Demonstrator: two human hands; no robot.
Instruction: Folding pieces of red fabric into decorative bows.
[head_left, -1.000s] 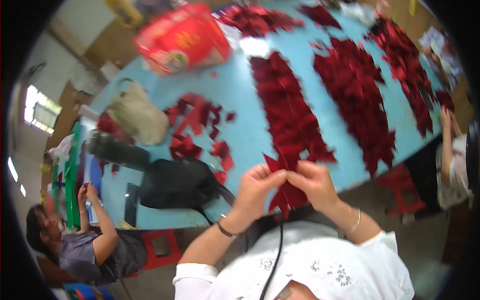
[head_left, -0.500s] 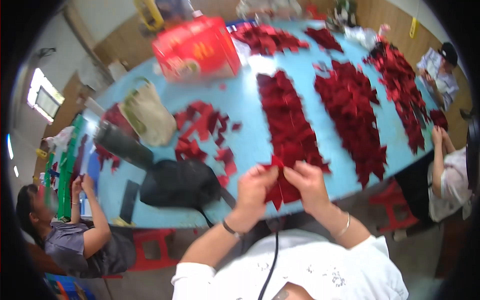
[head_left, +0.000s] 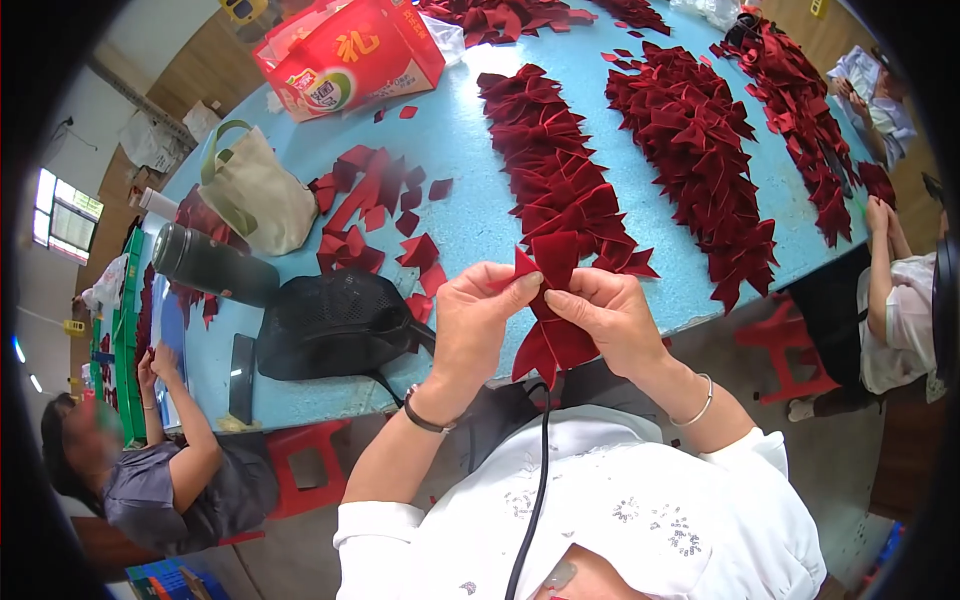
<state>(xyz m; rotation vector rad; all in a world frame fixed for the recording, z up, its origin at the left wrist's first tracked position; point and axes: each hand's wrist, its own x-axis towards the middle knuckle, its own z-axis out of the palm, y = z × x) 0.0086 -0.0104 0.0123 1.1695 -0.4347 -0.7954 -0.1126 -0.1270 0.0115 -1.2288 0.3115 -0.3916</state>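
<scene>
Blue and wide, the tabletop (head_left: pixel 470 215) is stretching away from the person, carrying long rows of dark red bows (head_left: pixel 560 170) that are running from its near edge toward its far edge. Just off the near edge, over the lap, both hands are working on one red bow (head_left: pixel 548 305). The left hand (head_left: pixel 478 318) is pinching the bow's upper left part, its grip pressed together on the fabric with the thumb lying across it. The right hand (head_left: pixel 612 318) is closing on the bow's middle from the other side, fingers pressed onto the cloth. The bow is hanging between them, its tails pointing down.

Near the tabletop's near edge, to the left of the hands, a black mesh bag (head_left: pixel 335 322) is lying beside a dark flask (head_left: pixel 210 265). A beige cloth bag (head_left: pixel 258 195) is sitting further in, and a red carton (head_left: pixel 350 45) is standing at the far left corner. Loose red pieces (head_left: pixel 375 215) are lying scattered between them. Other people are sitting at the left and right edges.
</scene>
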